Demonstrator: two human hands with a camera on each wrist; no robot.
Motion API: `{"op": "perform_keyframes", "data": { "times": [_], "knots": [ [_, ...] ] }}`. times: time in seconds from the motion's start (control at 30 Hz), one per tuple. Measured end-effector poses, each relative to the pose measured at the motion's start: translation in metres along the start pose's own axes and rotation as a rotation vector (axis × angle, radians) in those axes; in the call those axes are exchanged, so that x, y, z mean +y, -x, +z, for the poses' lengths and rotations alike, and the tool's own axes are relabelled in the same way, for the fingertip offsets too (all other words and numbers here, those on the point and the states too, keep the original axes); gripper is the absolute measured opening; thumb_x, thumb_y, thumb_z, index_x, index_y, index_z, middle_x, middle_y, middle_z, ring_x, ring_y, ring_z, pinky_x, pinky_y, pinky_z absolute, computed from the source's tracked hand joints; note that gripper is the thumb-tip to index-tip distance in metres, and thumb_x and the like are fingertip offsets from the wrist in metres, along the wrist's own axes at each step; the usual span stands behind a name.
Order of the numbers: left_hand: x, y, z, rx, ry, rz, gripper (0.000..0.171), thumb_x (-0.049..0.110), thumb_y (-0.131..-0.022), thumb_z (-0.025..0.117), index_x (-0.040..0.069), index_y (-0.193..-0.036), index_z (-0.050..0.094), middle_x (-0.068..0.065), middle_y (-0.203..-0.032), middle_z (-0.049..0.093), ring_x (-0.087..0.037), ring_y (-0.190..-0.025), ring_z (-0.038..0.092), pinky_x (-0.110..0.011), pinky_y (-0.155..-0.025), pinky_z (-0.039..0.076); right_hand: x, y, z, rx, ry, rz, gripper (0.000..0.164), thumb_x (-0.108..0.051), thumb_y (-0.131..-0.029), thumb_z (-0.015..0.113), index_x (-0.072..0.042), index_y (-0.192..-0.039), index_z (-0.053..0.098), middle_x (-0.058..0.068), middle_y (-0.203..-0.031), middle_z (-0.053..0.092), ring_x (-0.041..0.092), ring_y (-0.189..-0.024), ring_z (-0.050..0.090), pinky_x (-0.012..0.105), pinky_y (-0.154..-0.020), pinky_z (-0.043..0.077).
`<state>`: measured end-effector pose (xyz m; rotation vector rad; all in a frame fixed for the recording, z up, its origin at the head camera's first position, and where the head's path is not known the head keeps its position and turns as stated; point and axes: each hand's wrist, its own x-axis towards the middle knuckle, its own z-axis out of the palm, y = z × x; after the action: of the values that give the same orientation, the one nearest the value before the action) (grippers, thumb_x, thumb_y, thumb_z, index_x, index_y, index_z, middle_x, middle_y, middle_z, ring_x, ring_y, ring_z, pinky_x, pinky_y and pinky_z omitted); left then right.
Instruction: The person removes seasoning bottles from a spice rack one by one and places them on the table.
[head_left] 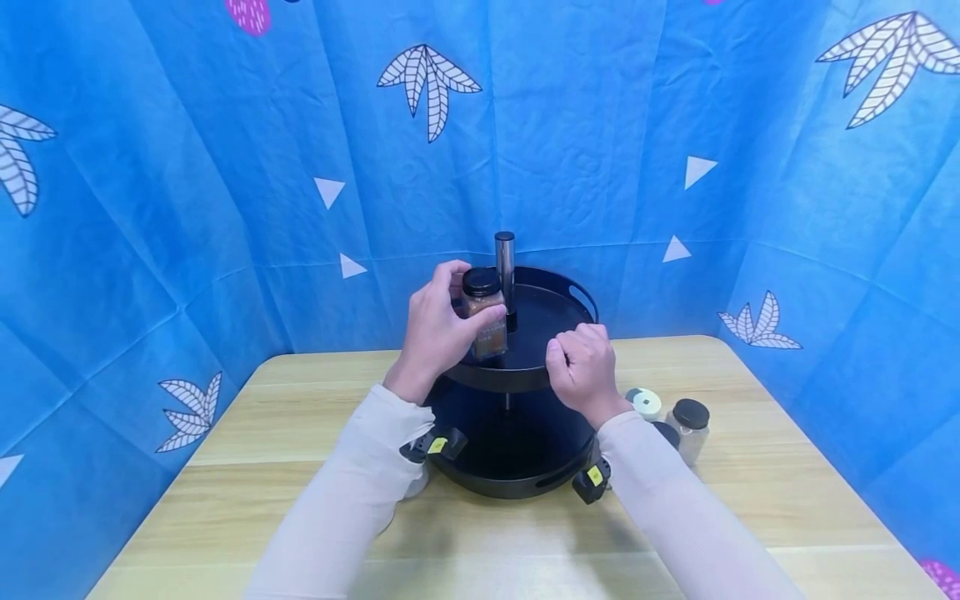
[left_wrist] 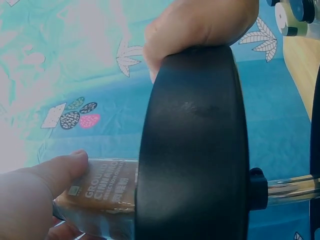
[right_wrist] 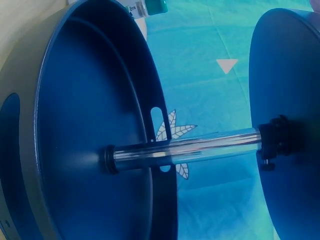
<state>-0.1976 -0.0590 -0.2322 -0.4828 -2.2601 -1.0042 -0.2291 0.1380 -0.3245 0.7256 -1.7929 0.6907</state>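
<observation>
My left hand (head_left: pixel 442 325) holds a clear jar of ground cinnamon (head_left: pixel 491 329) with a black lid, thumb on the label side. The jar is upright with a slight tilt, over the left part of the upper tray (head_left: pixel 551 321) of a black two-tier stand, close by its metal pole (head_left: pixel 506 267). In the left wrist view the tray wall (left_wrist: pixel 192 135) hides the jar's lower end. My right hand (head_left: pixel 585 371), fingers curled, grips the upper tray's rim at the right front. Below it, the lower tray (right_wrist: pixel 95 115) shows a bare floor.
Right of the stand, partly behind my right forearm, are a black-lidded jar (head_left: pixel 690 425), a round white-topped container (head_left: pixel 645 403) and another dark lid (head_left: pixel 666 433). Something pale (head_left: pixel 416 483) shows beside my left sleeve. A blue patterned curtain (head_left: pixel 585 150) hangs behind the wooden table (head_left: pixel 315 400).
</observation>
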Motion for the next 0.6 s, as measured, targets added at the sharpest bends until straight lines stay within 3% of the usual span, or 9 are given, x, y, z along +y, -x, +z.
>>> {"op": "perform_keyframes", "data": {
  "times": [0.6],
  "knots": [
    [0.0062,-0.0016,-0.0103,0.009,-0.005,0.03,0.062,0.028,-0.078,0.079,0.003,-0.124,0.047,-0.015,-0.105,0.065,-0.024,-0.087,0.059,-0.039,-0.072,0.056,-0.0026,-0.0003,-0.0013,0.002,0.006,0.012,0.038,-0.015,-0.085,0.04,-0.008,-0.048,0.04,0.003,-0.043,0.035,0.022,-0.047,0.034,0.045,-0.056,0.038]
  ]
}}
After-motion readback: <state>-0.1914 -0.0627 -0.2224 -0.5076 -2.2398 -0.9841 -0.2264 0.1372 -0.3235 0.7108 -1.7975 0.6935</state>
